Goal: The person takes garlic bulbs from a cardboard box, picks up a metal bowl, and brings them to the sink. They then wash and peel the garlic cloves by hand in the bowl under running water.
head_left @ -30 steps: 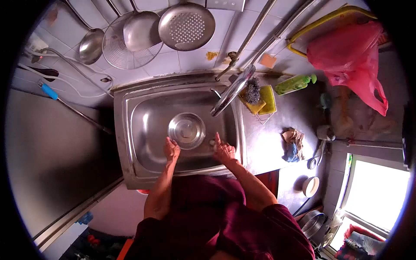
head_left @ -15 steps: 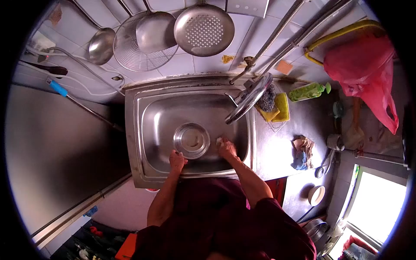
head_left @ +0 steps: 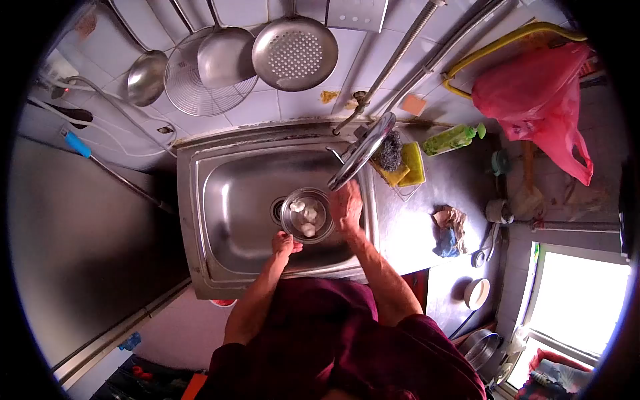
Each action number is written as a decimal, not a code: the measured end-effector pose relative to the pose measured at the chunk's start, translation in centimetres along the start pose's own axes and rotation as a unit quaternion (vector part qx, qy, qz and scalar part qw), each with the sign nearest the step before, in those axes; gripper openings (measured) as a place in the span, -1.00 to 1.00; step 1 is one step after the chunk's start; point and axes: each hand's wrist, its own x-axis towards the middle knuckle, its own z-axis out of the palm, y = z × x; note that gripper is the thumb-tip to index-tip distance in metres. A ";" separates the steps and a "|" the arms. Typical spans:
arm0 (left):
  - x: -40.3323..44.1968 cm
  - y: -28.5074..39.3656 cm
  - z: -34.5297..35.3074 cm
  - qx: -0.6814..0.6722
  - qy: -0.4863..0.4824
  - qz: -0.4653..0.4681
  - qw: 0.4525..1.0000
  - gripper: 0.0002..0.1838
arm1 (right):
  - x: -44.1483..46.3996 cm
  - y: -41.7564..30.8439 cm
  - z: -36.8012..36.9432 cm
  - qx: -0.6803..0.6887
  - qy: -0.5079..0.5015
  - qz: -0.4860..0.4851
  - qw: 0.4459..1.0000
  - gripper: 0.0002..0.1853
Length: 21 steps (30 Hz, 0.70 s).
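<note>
Bowl (head_left: 323,212) w/ white pcs (head_left: 308,230) sat in sink (head_left: 233,227).
L hand (head_left: 285,245) was at rim, prob. to steady it; R hand (head_left: 347,208) near tap (head_left: 363,152); couldn't tell either grip.

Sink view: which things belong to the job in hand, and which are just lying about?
Seemingly part of the job: sink, clear bowl, white pieces inside it, faucet.

Seemingly just lying about: green bottle, sponges, pink bag, hanging skimmer.

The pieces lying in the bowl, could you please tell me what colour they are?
The pieces are whitish, best seen in the head view.
</note>
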 end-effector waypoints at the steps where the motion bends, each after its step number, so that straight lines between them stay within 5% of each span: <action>1: 0.2 -0.2 -0.3 0.004 -0.001 0.012 1.000 -0.81 | 2.2 -1.8 -2.1 0.007 0.056 -0.054 0.997 -0.48; 4: 0.9 -0.8 -1.0 0.006 -0.004 0.017 1.000 -0.79 | 7.2 -3.7 -4.2 0.006 0.069 -0.093 0.993 -0.47; 7: 1.6 -0.2 -0.7 0.018 0.021 0.007 1.000 -0.77 | 8.8 -0.2 -0.9 0.011 -0.068 -0.042 0.997 -0.48; 10: 0.3 2.3 0.5 -0.057 0.035 0.050 0.997 -0.81 | 8.2 5.9 2.5 -0.098 -0.070 -0.235 0.965 -0.43; 21: 4.1 3.6 0.8 -0.020 -0.017 0.029 0.999 -0.80 | 7.1 0.2 -1.4 -0.122 -0.073 -0.172 0.975 -0.63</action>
